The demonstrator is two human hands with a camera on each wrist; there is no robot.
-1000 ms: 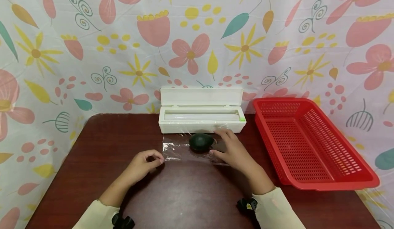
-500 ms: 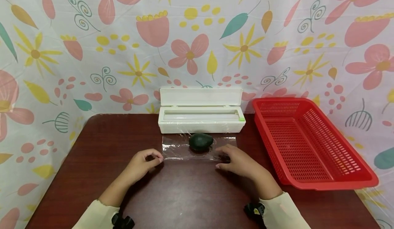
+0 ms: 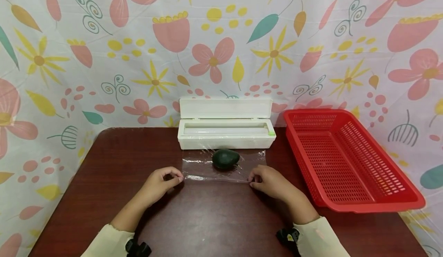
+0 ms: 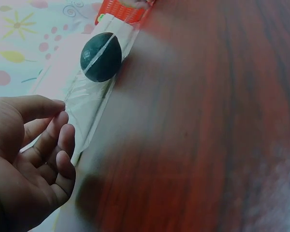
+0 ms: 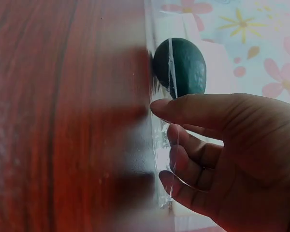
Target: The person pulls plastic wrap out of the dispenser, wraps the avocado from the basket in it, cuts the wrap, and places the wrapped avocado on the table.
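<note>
"So where's the fruit (image 3: pixel 225 159)?"

"Lying on the film (image 3: pixel 199 166), just before the box (image 3: pixel 225 114)."

"And the grip?"

"Left hand (image 3: pixel 160 182) and right hand (image 3: pixel 270 182) each pinch the film's near edge, seemingly to keep it stretched over the bench (image 3: pixel 207 218), the box anchoring the far end."

Head view faces forward-down; closer wrist views share the fruit (image 4: pixel 104 60).

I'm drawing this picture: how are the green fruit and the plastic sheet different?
The green fruit is dark; the plastic sheet is clear. The green fruit is plump, the plastic sheet thin. The left hand and right hand pinch the plastic sheet, not the green fruit. Both things are in front of the white box.
</note>
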